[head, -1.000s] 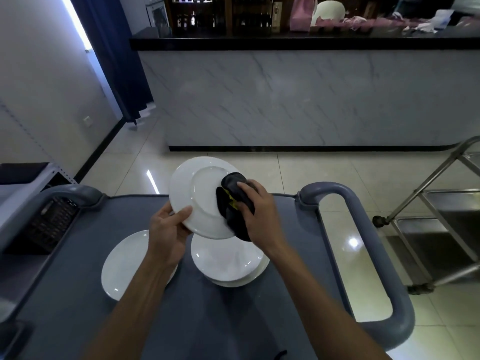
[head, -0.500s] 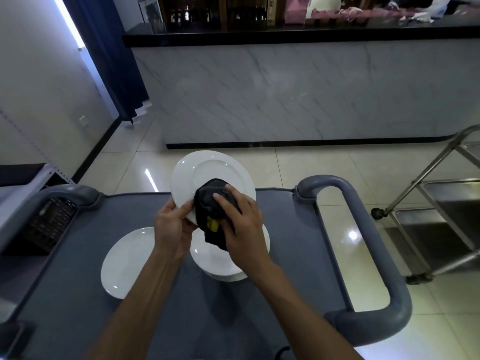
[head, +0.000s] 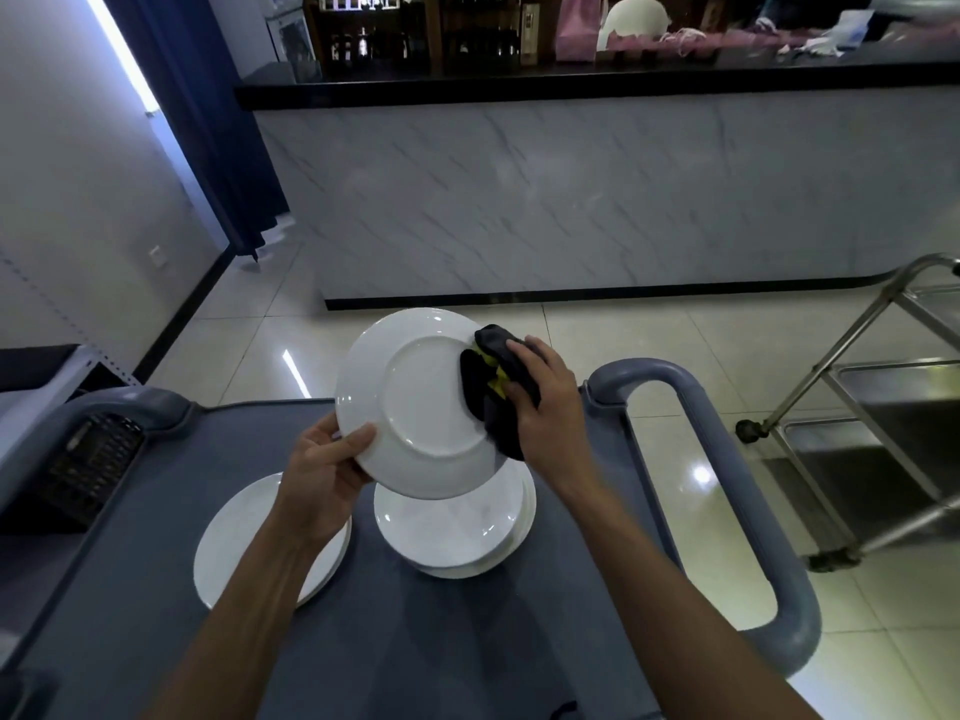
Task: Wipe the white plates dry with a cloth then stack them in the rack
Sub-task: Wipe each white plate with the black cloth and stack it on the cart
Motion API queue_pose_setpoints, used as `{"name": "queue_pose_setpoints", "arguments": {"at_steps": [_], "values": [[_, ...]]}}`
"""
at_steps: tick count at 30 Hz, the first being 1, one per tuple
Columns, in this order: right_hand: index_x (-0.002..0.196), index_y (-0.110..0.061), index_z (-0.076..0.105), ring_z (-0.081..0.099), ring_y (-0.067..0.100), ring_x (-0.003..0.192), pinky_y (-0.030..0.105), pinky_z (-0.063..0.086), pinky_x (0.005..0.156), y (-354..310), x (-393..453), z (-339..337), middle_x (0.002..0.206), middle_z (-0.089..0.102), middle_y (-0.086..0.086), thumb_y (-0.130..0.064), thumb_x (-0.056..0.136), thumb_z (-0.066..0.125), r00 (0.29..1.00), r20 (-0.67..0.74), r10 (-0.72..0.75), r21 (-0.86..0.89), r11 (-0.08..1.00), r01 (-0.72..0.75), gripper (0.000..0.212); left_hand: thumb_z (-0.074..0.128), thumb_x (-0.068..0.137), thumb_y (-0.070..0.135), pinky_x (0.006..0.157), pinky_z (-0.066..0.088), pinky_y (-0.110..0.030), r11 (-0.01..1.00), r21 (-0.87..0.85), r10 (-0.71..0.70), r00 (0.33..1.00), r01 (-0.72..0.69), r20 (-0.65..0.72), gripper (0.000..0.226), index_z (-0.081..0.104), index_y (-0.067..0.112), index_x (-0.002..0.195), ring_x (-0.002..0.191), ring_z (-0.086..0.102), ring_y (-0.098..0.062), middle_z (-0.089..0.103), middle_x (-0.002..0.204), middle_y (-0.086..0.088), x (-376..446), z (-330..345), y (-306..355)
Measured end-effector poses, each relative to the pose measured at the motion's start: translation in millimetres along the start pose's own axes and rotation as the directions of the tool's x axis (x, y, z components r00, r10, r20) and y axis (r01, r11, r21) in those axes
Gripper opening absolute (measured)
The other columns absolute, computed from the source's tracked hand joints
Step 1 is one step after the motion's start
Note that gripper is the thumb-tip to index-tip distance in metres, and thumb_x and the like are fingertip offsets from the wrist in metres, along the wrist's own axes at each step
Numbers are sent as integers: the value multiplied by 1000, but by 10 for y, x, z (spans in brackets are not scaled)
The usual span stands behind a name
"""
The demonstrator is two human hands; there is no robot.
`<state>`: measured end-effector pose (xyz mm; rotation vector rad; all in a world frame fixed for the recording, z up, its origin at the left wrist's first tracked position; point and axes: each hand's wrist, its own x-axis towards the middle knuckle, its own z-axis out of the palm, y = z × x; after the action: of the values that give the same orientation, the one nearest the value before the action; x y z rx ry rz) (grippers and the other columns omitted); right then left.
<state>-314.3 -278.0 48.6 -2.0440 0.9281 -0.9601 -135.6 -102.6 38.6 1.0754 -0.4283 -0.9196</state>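
Observation:
A white plate (head: 415, 402) is held tilted above the grey cart top, its underside with the foot ring facing me. My left hand (head: 327, 470) grips its lower left rim. A dark cloth with a yellow patch (head: 491, 387) is pressed against the plate's right edge by my right hand (head: 545, 407). Below the held plate sits a stack of white plates (head: 457, 532). To the left lies another white plate (head: 228, 543), partly hidden by my left forearm.
The grey cart (head: 156, 615) has a thick looped handle (head: 727, 459) on the right. A dark grid-like object (head: 93, 459) sits at the cart's left end. A steel trolley (head: 857, 433) stands on the tiled floor to the right. A marble-fronted counter (head: 597, 200) lies ahead.
The cloth moved from the plate's centre to its right edge. The plate is now turned so its underside faces me.

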Motion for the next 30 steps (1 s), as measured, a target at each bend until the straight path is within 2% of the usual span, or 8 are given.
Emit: {"name": "queue_pose_setpoints", "arguments": {"at_steps": [2,8,14,20,25,27,30], "values": [[139,-18,58,43,23,130,5,18,106,-16,77,1,147,47,1,-9,96,60,1000,10,5,-15,1000,-5,44,63,83,7,75,62,-40,999,33,-4,1000,3,14,29,76,11,108,95,72,-29,73,108,-17,0,7,9],[138,-15,58,46,27,127,34,35,111,-120,245,78,144,51,3,-10,96,61,999,46,-19,-16,1000,20,43,65,79,3,67,61,-37,995,97,14,1000,-16,14,30,76,9,105,89,73,-29,74,104,-18,-1,20,68],[139,-18,58,46,27,130,48,38,108,-256,347,118,145,51,1,-12,94,63,995,68,-71,-39,997,74,45,67,78,2,66,61,-35,985,174,6,998,-17,63,40,68,2,118,90,72,-30,73,106,-21,-56,39,83],[140,-27,57,43,27,131,48,40,105,-454,238,193,151,45,-1,-16,96,61,968,127,-217,-133,963,233,46,68,77,2,67,62,-41,981,193,-1,996,-16,90,41,68,2,118,89,71,-33,73,106,-21,-100,134,56],[141,-30,55,39,29,134,53,36,104,-611,60,286,153,43,2,-18,98,57,903,223,-367,-211,886,412,45,69,75,1,70,62,-43,974,226,-11,996,-8,84,42,67,-2,116,94,70,-39,72,107,-24,-118,188,-7],[140,-31,56,39,31,135,56,35,104,-632,35,302,153,43,3,-17,97,58,893,237,-383,-229,871,435,45,69,75,1,71,62,-43,975,222,-18,995,-4,97,40,68,-1,116,96,70,-40,72,109,-25,-123,187,-29],[139,-30,57,41,29,133,54,37,102,-631,68,287,150,46,2,-15,97,56,911,215,-351,-200,898,393,44,74,77,0,76,62,-46,977,213,-32,994,9,102,41,68,-2,117,99,69,-40,71,112,-25,-116,166,-47]]}}
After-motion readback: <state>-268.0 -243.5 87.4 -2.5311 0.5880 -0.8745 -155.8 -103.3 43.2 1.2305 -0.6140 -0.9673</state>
